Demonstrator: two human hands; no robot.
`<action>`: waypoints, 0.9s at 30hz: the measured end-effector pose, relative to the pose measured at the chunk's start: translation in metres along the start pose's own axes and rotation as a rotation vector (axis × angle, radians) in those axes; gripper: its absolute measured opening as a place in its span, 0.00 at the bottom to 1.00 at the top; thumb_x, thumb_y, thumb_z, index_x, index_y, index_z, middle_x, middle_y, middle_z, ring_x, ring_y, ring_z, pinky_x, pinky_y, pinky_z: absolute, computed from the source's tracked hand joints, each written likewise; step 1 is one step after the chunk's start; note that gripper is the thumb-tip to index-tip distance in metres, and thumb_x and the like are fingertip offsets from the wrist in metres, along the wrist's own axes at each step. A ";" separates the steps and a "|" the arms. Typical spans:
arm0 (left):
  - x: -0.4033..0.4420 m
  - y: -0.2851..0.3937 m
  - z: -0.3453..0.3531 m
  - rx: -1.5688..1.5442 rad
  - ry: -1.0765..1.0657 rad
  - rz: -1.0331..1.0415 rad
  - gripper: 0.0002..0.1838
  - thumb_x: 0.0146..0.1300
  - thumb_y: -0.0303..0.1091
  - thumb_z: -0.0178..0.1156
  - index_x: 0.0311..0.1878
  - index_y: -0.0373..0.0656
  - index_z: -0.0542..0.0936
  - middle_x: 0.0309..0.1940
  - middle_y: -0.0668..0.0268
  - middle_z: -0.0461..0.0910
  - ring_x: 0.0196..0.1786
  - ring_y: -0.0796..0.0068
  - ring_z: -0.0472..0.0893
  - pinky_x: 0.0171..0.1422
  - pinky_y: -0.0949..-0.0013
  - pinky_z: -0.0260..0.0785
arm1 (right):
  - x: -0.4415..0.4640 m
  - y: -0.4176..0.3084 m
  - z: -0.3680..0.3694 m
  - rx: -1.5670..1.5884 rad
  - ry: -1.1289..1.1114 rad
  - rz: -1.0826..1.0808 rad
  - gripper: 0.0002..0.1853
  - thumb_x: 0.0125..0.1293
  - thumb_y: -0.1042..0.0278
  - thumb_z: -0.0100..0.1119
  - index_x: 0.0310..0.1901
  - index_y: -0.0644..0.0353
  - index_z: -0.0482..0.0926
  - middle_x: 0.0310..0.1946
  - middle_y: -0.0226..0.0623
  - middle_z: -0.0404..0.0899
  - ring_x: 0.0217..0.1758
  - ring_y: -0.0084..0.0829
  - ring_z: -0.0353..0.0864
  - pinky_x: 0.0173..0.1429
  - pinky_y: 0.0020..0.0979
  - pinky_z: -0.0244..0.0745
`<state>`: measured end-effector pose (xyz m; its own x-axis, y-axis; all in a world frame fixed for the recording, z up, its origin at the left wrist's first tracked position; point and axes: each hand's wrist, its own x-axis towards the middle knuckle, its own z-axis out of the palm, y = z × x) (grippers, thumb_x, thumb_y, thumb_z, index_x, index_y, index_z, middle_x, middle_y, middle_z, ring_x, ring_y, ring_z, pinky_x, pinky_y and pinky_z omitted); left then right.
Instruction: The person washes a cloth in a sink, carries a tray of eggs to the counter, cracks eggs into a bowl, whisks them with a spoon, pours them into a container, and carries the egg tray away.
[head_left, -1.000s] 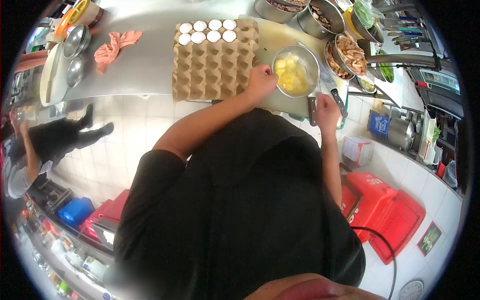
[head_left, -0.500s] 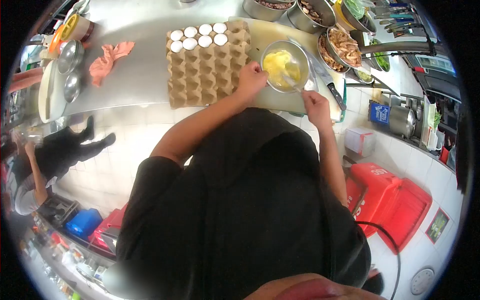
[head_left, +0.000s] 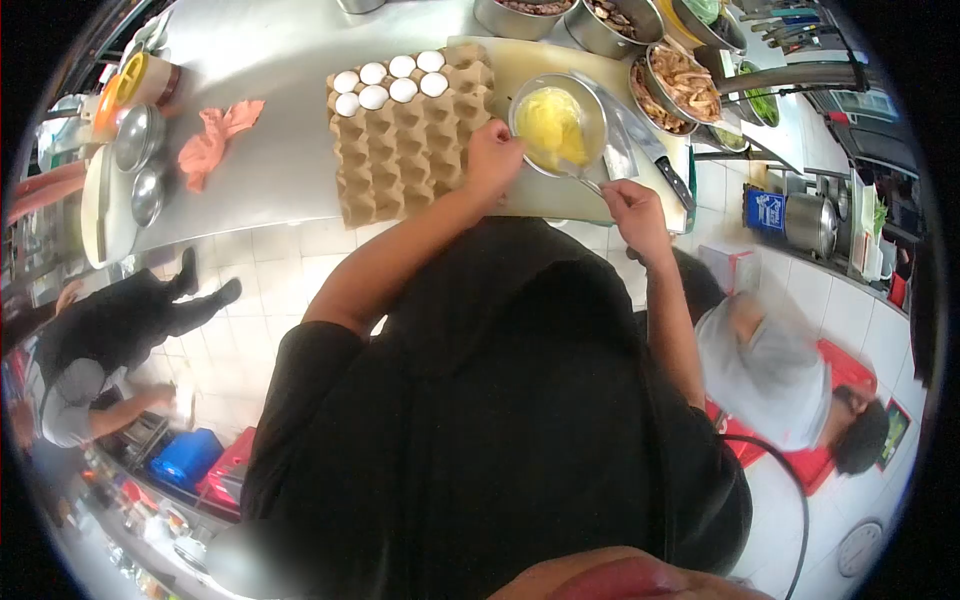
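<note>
A metal bowl (head_left: 598,122) with beaten yellow egg (head_left: 550,118) sits on a pale cutting board (head_left: 560,205). My left hand (head_left: 495,160) is closed on the bowl's near-left rim. In my right hand (head_left: 637,218), the fingers pinch the handle of a slim metal utensil (head_left: 587,182). Its head dips into the egg, so I cannot make out whether it is a spoon or a fork. Left of the bowl lies a cardboard egg tray (head_left: 400,165), with several white eggs (head_left: 402,90) in its far rows.
A black-handled knife (head_left: 675,182) lies right of the bowl. Pots (head_left: 612,40) and a bowl of sliced brown food (head_left: 685,85) stand behind it. A pink cloth (head_left: 215,145) rests at left. One person (head_left: 770,360) is close on my right, another (head_left: 90,340) at left.
The utensil has shifted within the egg, with my right hand still on it. A person has come into view on my right. The person at left has moved an arm.
</note>
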<state>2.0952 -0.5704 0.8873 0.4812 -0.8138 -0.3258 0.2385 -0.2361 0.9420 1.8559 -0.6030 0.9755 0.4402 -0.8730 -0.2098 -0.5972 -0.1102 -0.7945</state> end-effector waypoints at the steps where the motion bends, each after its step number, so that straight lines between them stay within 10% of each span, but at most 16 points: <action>1: 0.002 -0.003 0.001 -0.005 -0.006 -0.023 0.06 0.53 0.23 0.58 0.24 0.36 0.71 0.20 0.63 0.73 0.22 0.74 0.77 0.24 0.69 0.72 | 0.003 -0.004 -0.002 0.002 0.102 0.049 0.10 0.68 0.69 0.59 0.40 0.67 0.84 0.26 0.39 0.84 0.28 0.24 0.79 0.35 0.28 0.73; 11: -0.001 0.008 0.000 -0.060 -0.064 -0.101 0.04 0.56 0.22 0.58 0.29 0.34 0.73 0.26 0.62 0.75 0.30 0.73 0.79 0.33 0.67 0.79 | 0.014 -0.008 0.001 -0.222 0.376 0.006 0.10 0.69 0.68 0.59 0.40 0.66 0.84 0.24 0.32 0.81 0.26 0.21 0.76 0.32 0.25 0.71; 20: 0.000 0.017 -0.001 -0.057 -0.087 -0.132 0.03 0.59 0.20 0.57 0.34 0.31 0.74 0.32 0.58 0.77 0.36 0.68 0.82 0.41 0.63 0.84 | 0.013 0.011 0.006 -0.039 0.104 0.010 0.10 0.68 0.67 0.60 0.41 0.64 0.85 0.26 0.38 0.83 0.28 0.22 0.79 0.36 0.27 0.74; 24: -0.003 0.023 -0.002 0.059 -0.097 -0.131 0.05 0.60 0.21 0.57 0.38 0.29 0.75 0.33 0.56 0.78 0.39 0.65 0.83 0.40 0.63 0.84 | 0.018 -0.002 0.006 -0.154 0.433 0.053 0.09 0.68 0.67 0.60 0.41 0.64 0.84 0.27 0.45 0.84 0.28 0.30 0.83 0.36 0.30 0.76; 27: 0.002 0.014 -0.001 -0.124 -0.076 -0.144 0.04 0.60 0.22 0.57 0.37 0.29 0.76 0.35 0.55 0.79 0.39 0.65 0.83 0.40 0.64 0.83 | 0.003 -0.008 0.003 -0.202 0.184 -0.114 0.09 0.67 0.69 0.61 0.41 0.65 0.84 0.28 0.47 0.84 0.29 0.33 0.84 0.36 0.31 0.76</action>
<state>2.1001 -0.5751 0.8998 0.3704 -0.8152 -0.4452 0.4049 -0.2896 0.8673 1.8639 -0.6037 0.9792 0.3947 -0.9188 -0.0042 -0.6801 -0.2890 -0.6737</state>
